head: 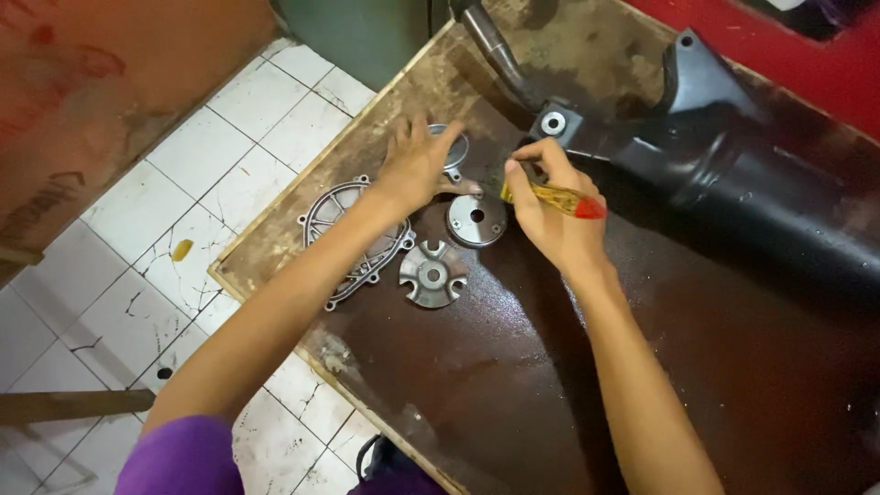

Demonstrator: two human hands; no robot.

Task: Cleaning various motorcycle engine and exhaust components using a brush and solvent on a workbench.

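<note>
Sorting small parts on worn brown bench point(477, 385): cover plate point(353, 240) far left, left hand point(417, 165) splayed, fingers released, on grey disc point(451, 147); right hand point(550, 206) clenched round yellow-handled screwdriver point(559, 197) beside round flanged hub point(476, 221); next probably a pinch-lift.
</note>
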